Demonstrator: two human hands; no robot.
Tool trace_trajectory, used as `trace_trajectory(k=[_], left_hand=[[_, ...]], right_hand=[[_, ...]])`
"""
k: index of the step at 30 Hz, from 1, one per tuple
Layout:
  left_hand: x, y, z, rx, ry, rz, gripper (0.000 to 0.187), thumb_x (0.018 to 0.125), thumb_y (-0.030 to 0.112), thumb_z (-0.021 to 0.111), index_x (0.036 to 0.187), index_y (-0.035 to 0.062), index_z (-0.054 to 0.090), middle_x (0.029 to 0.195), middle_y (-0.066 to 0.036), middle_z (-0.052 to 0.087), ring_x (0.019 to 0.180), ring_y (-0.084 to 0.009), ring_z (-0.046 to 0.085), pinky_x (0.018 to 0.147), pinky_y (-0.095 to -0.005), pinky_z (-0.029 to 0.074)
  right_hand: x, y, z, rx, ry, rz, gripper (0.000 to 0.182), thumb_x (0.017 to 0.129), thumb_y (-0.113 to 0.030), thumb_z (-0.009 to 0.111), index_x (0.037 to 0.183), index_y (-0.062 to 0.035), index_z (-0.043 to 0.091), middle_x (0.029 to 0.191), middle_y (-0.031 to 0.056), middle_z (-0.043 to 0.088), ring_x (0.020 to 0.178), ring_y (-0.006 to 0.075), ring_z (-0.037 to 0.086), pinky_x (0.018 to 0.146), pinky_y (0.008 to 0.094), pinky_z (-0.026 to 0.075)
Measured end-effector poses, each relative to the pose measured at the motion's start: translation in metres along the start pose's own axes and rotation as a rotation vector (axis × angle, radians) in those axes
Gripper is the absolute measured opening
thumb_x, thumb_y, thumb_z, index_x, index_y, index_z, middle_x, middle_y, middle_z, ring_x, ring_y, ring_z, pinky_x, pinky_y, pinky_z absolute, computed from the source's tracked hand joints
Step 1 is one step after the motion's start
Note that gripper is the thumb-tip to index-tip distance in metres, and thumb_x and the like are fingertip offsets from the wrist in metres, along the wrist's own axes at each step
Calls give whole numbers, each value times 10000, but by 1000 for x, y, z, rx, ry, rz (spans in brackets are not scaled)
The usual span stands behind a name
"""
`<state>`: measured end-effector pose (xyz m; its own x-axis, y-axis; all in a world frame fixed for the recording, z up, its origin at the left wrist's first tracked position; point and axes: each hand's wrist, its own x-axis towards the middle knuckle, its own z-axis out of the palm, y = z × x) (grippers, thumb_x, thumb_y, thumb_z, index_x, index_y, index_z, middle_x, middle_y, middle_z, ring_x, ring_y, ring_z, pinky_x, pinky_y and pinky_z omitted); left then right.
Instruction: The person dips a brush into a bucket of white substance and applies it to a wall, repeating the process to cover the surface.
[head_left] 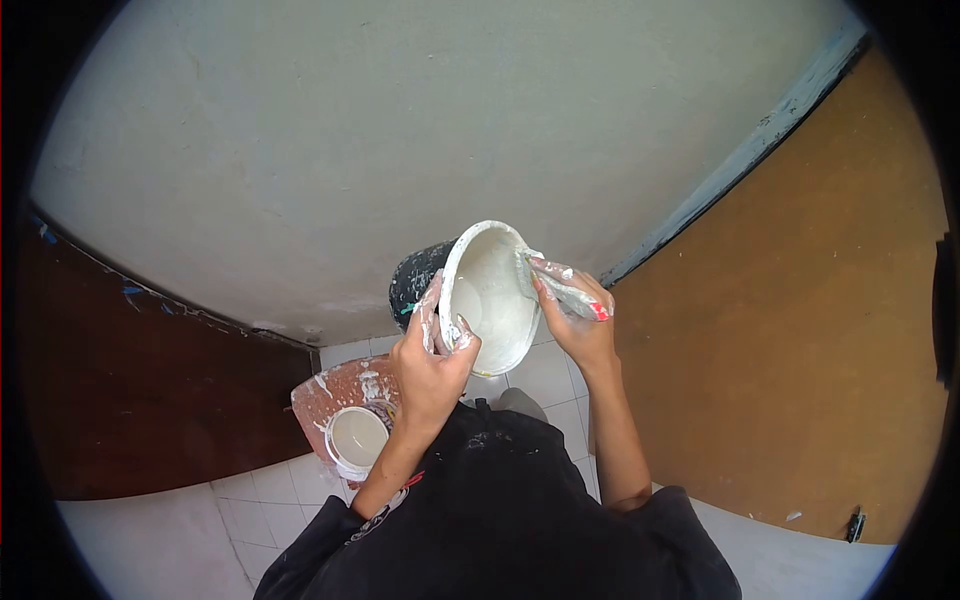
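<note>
In front of me is a tilted bucket (490,330), dark on the outside, its inside and rim coated with white paint. My left hand (437,362) grips the left side of its rim, with white paint smeared on the fingers. Closed around a paint-covered paintbrush (570,297) with a red patch at the handle's end, my right hand (583,325) is at the right side of the rim. The brush's head lies against the inside edge of the bucket.
A paint-splattered reddish stool (312,398) stands low on the left, bearing a white tub (333,462) of pale paint. Ahead rises a pale wall (400,120). A dark brown panel (180,390) is on the left, a tan door (770,330) on the right.
</note>
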<state>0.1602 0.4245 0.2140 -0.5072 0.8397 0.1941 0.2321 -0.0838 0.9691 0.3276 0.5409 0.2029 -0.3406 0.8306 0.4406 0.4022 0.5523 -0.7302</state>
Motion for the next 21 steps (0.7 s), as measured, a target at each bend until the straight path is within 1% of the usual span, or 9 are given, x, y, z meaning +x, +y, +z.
trace_trajectory(k=[4, 7, 8, 9, 11, 12, 13, 15, 21], left_hand=[[6, -5, 5, 21, -24, -67, 554, 821, -98, 588, 1359, -141, 467, 1275, -232, 607, 1140, -224, 619, 975, -310, 477], [6, -12, 2, 34, -8, -106, 548, 800, -63, 613, 1337, -111, 513, 1216, -225, 644, 1091, -211, 646, 933, -312, 499], [5, -19, 5, 34, 23, -84, 546, 786, -30, 641, 1320, -86, 546, 1152, -226, 679, 1044, -203, 673, 890, -313, 520], [5, -25, 9, 35, 56, -61, 543, 771, 3, 669, 1303, -61, 578, 1088, -226, 714, 996, -196, 699, 847, -313, 541], [4, -28, 18, 4, 69, -50, 534, 773, -17, 657, 1297, -81, 572, 1110, -224, 708, 1007, -188, 687, 856, -307, 535], [4, -28, 20, -11, 74, -47, 531, 775, -23, 653, 1296, -87, 569, 1113, -219, 707, 1005, -185, 684, 858, -304, 533], [5, -26, 22, -28, 81, -42, 529, 778, -28, 650, 1296, -93, 566, 1115, -214, 707, 1004, -182, 680, 861, -301, 531], [6, -24, 12, -64, 88, -63, 526, 785, -43, 639, 1301, -107, 553, 1107, -197, 704, 992, -172, 671, 861, -290, 525], [6, -3, 23, -123, 141, -132, 542, 815, -78, 594, 1346, -117, 494, 1118, -178, 679, 999, -164, 653, 882, -272, 504]], right_hand=[[6, 9, -4, -29, 26, -149, 285, 791, -21, 733, 1071, -74, 739, 1039, 96, 741, 825, 256, 688, 762, 341, 532], [9, 17, -4, 109, 143, -94, 233, 823, -23, 726, 1056, -22, 732, 1041, 126, 743, 865, 209, 697, 819, 323, 531], [9, 20, -5, 380, 168, 80, 229, 889, -54, 706, 1103, 25, 696, 1083, 134, 725, 951, 160, 670, 897, 306, 512], [15, 21, -8, 426, 247, 116, 248, 909, -75, 694, 1133, 29, 678, 1105, 128, 708, 980, 154, 652, 917, 303, 502], [33, 23, -21, 525, 404, 183, 289, 949, -116, 671, 1192, 37, 642, 1147, 114, 674, 1038, 142, 616, 956, 296, 482], [42, 25, -29, 573, 428, 242, 347, 968, -139, 653, 1266, 27, 591, 1198, 98, 628, 1102, 147, 582, 969, 293, 468], [55, 35, -34, 754, 476, 336, 425, 953, -215, 683, 1296, 11, 572, 1266, 112, 598, 1173, 171, 558, 1004, 337, 454], [81, 32, -44, 820, 534, 376, 469, 955, -236, 682, 1331, 2, 533, 1285, 117, 582, 1183, 188, 560, 1007, 354, 454], [185, 29, -97, 969, 648, 99, 496, 956, -237, 677, 1358, -14, 490, 1291, 122, 574, 1197, 214, 559, 1028, 372, 446]])
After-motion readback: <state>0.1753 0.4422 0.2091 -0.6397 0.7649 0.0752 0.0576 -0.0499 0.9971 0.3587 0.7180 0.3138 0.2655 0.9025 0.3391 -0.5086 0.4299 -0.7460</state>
